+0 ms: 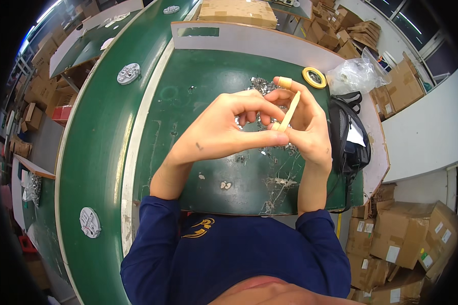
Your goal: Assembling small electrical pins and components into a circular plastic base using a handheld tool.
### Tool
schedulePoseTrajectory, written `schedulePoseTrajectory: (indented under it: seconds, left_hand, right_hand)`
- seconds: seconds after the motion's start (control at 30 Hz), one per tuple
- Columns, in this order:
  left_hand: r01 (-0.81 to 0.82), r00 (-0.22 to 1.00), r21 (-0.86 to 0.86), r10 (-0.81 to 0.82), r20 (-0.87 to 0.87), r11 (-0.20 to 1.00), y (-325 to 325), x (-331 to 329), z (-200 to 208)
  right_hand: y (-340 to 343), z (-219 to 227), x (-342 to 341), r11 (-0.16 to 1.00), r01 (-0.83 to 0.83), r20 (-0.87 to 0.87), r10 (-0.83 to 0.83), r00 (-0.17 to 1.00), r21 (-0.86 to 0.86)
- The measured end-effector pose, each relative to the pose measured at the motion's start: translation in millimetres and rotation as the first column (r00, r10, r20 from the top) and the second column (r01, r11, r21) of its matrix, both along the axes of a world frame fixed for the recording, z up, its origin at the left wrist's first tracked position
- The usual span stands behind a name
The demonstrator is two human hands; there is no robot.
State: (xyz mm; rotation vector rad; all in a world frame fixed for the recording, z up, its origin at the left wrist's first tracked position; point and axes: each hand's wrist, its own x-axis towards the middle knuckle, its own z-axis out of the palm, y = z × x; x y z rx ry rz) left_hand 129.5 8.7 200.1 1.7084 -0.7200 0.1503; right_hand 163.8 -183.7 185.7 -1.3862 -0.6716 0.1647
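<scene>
Over the green table, both my hands meet around a strip of yellow tape (290,111). My left hand (224,124) is closed, its thumb and index finger pinching the tape's lower end against my right thumb tip. Fingers curved and apart, my right hand (310,124) has its thumb at the strip's lower end; the upper end sticks up free beside its palm. A yellow tape band (285,82) is wrapped around a right fingertip. Beneath and behind the hands lies a pile of small shiny metal parts (261,85), partly hidden by them.
A yellow tape roll (314,78) lies at the far right, near a clear plastic bag (359,75) and a black backpack (352,134). On the left, a green conveyor belt (99,152) carries several round grey-white parts (90,222). Cardboard boxes (402,234) are stacked at right.
</scene>
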Motion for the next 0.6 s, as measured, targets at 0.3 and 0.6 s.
schedulePoseTrajectory:
  seconds: [0.3,0.6]
  left_hand:
    - [0.090,0.892,-0.318,-0.218,-0.396,0.944,-9.9,12.4,-15.1]
    - [0.088,0.960,-0.339,-0.171,-0.222,0.937,-9.4,12.5,-15.4]
  right_hand:
    - [3.6,2.1,-3.7,0.995,-0.008,0.072,0.014,0.997,-0.096]
    - [1.6,-1.9,0.9,0.995,0.025,0.061,-0.020,0.998,-0.097]
